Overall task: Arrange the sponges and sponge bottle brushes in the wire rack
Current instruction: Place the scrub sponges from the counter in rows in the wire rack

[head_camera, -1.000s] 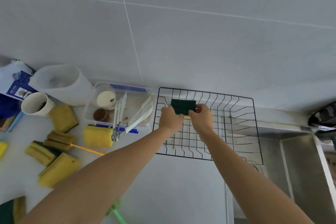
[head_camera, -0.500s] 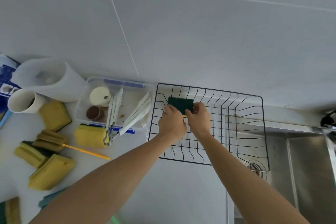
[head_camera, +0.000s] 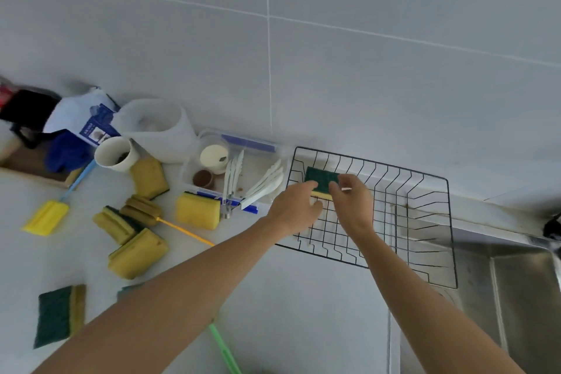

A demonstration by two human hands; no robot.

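Note:
A black wire rack (head_camera: 425,222) stands on the counter, its right end over the sink. A yellow sponge with a dark green top (head_camera: 321,181) sits in its far left corner. My left hand (head_camera: 296,206) holds the sponge's left edge and my right hand (head_camera: 353,205) pinches its right edge. Several more sponges lie on the counter at left, among them a yellow one (head_camera: 197,211) and a green-topped one (head_camera: 57,316). Bottle brushes lie there too: a yellow-headed one with a blue handle (head_camera: 45,217), a brown one with an orange handle (head_camera: 142,211), and a green handle (head_camera: 224,349) under my left arm.
A clear plastic box (head_camera: 243,143) holding small cups and white tongs stands just left of the rack. Behind the sponges are a white jug (head_camera: 158,127), a paper cup (head_camera: 113,153) and bags. The steel sink (head_camera: 516,297) is at right, the tiled wall behind.
Both hands stay on the sponge in the rack's far left corner. My view has swung left and down, bringing more of the counter's sponges and brushes into sight.

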